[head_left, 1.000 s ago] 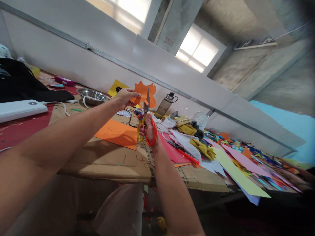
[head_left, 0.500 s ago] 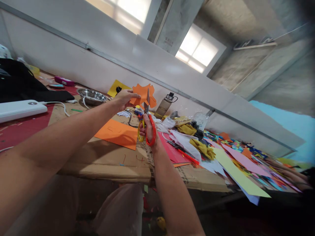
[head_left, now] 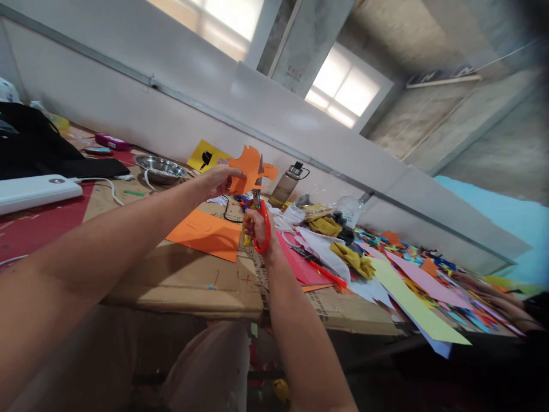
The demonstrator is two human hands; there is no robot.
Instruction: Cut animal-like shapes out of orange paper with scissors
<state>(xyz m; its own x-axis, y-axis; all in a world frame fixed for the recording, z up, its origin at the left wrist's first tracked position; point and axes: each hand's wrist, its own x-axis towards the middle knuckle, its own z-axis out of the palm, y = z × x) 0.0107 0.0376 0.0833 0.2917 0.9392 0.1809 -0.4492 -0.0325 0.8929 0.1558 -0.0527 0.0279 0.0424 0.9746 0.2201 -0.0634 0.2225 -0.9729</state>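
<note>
My left hand (head_left: 221,179) pinches the left side of an irregularly cut piece of orange paper (head_left: 245,166), held up above the table. My right hand (head_left: 256,224) is closed round the scissors (head_left: 266,229), which have one red and one yellow handle loop. Their metal blades point upward and meet the paper at its right part. Below the hands, a flat orange sheet (head_left: 210,234) rests on the cardboard-covered table (head_left: 184,286).
Behind stand a bottle (head_left: 286,184), a metal bowl (head_left: 159,169) and a yellow card (head_left: 205,155). To the right lie pink sheets, mustard cloth (head_left: 354,260), a pale green sheet (head_left: 416,297) and many scraps. Another person's hand (head_left: 493,294) is at the far right.
The orange paper has turned in my left hand, and its outline toward me now looks different. The scissors have shifted slightly with my right hand and stay at the paper.
</note>
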